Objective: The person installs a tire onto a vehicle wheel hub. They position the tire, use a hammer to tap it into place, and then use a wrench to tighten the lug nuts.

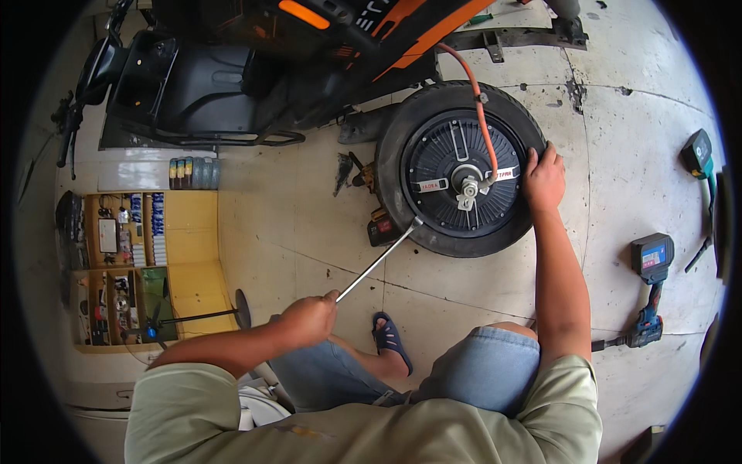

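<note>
A hub-motor wheel (462,172) with a black tyre (394,189) lies flat, its finned hub facing up. An orange cable (477,100) runs from its axle toward the scooter above. My left hand (311,317) is closed round the near end of a long shiny metal tyre lever (372,267). The lever slants up to the right, and its widened tip meets the lower left of the wheel, where tyre and rim join. My right hand (546,179) grips the tyre's right side, thumb on the sidewall and fingers at the tread.
An orange and black electric scooter (309,69) stands at the top. Beside the wheel's left edge lies a cordless power tool (379,226). Further cordless tools, one blue (648,325) and one green (699,158), lie at right. A yellow cabinet (193,232) with stocked shelves stands at left.
</note>
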{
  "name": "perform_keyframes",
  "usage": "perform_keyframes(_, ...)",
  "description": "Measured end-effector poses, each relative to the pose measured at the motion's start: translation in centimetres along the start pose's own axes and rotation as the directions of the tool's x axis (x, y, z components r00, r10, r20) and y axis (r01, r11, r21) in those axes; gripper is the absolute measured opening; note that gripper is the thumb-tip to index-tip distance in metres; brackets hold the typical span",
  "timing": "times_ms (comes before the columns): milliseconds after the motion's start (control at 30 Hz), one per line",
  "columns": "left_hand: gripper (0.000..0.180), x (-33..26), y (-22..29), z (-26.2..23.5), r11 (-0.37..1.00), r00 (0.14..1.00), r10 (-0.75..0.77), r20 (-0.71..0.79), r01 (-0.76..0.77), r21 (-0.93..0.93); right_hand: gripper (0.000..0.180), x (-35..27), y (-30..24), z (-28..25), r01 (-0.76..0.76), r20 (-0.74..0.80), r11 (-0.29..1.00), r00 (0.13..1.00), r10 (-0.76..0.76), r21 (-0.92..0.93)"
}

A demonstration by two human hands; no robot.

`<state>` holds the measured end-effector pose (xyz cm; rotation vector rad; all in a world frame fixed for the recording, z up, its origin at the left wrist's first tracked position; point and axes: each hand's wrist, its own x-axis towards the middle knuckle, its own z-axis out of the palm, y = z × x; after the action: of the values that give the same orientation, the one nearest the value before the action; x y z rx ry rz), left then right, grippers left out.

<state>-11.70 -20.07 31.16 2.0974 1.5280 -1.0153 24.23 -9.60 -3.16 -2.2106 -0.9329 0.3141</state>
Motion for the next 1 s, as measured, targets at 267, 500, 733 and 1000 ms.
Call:
perform_keyframes(267, 0.037, 3.6, -4.1, 7.8, 0.998, 0.986, 0.015, -0.163, -0.025, -0.055, 0.053, 0.2, 1.2, -0.1, -0.047, -0.056, 0.999, 0.997, 0.047, 0.001)
perform_keyframes(500, 0.036, 9.3, -12.6, 8.6, 0.981, 0.962, 0.188, -0.197, -0.193, -0.006, 0.053, 0.4, 1.4, 0.2, -0.039, -0.055, 0.999, 0.998, 0.040, 0.011)
perform_keyframes(733, 0.035, 10.9, -14.4, 11.6, 0.972, 0.962, 0.204, -0.183, -0.221, -0.078, 0.053, 0.2, 1.5, 0.4, -0.041, -0.038, 0.999, 0.998, 0.042, 0.033)
perform_keyframes(1000, 0.035, 7.8, -9.2, 0.1, 0.990, 0.990, 0.140, -0.028, -0.139, 0.029, 0.054, 0.3, 1.6, -0.3, -0.063, -0.048, 0.998, 0.997, 0.063, -0.009)
